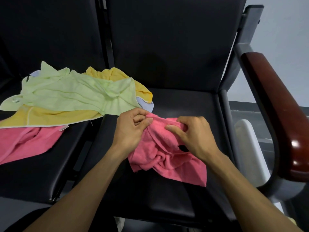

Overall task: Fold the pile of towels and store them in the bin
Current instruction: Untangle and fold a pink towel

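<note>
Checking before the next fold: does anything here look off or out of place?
Nothing damaged. The pink towel held by the left hand and right hand is still crumpled, not flat. The pile spreads across two seats, with another pink one lying loose at its front.

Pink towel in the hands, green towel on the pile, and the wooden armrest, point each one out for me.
pink towel (pixel 168 166), head view, on its crumpled lower part below both hands
green towel (pixel 75 92), head view, on its flat middle
wooden armrest (pixel 274 104), head view, on its glossy top face
</note>
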Available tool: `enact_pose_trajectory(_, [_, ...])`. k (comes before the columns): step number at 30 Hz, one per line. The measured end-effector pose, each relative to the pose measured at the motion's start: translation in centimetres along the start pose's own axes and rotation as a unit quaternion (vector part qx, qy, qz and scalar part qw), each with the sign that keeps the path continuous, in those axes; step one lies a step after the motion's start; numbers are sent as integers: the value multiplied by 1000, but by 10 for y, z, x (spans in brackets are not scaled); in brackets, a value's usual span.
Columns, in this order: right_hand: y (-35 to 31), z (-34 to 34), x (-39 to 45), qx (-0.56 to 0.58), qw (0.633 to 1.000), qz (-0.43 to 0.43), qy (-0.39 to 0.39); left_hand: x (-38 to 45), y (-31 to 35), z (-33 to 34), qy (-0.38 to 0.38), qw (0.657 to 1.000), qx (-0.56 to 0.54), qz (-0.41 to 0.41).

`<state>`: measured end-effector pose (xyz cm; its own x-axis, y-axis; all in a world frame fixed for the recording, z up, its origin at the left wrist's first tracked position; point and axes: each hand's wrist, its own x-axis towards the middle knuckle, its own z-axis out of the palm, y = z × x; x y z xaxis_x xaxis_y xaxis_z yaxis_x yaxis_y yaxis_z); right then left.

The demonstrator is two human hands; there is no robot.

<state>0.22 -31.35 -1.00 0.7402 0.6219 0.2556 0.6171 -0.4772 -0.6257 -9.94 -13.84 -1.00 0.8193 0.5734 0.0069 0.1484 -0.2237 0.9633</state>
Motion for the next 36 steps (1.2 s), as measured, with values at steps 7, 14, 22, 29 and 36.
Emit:
enact_pose_trajectory(7, [10,-9,-3,13,999,19,-48,3,-7,-23,43,999,9,-21])
enact_pose_trajectory(14, [19,-14,-5,-10,996,7,-84,4,-13,-43,87,995,-6,-43])
enact_pose_trajectory(22, [26,-19,-9,-62,997,12,-47,3,-19,-52,102,994,8,-44])
enact_pose_trajectory(29, [19,-24,-14,-135,989,44,26,2,-24,-57,103,993,16,-55])
enact_pose_trajectory(36, [33,-29,-13,-36,994,83,66,5,-28,-62,121,991,9,-61])
